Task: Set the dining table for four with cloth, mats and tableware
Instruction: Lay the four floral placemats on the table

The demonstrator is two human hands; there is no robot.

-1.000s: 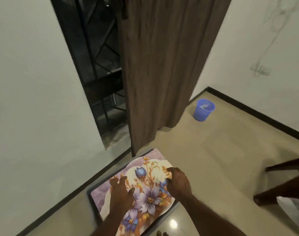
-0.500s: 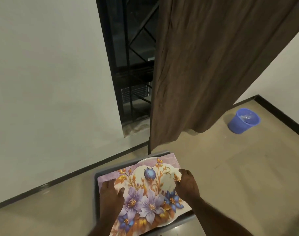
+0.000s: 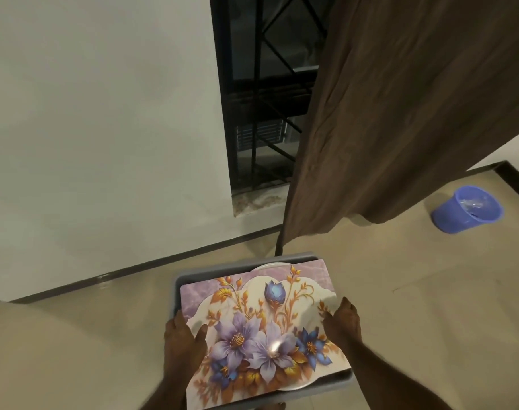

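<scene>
A grey plastic tray is in the lower middle of the view, held above the floor. On top of it lies a floral placemat with purple and blue flowers, reaching past the tray's near edge. A white plate rim peeks out under the mat at the far side. My left hand grips the tray's left side, thumb pressed on the mat. My right hand grips the right side, fingers curled over the mat's edge. Whatever else the tray carries is hidden under the mat.
A white wall with a dark skirting strip runs left. A barred dark window stands ahead, half covered by a brown curtain hanging to the floor. A blue bucket sits on the beige tiles at right.
The view has swung left: the dark chair legs at right have left the frame and the bucket has slid to the right edge. Both hands keep the same hold on the tray.
</scene>
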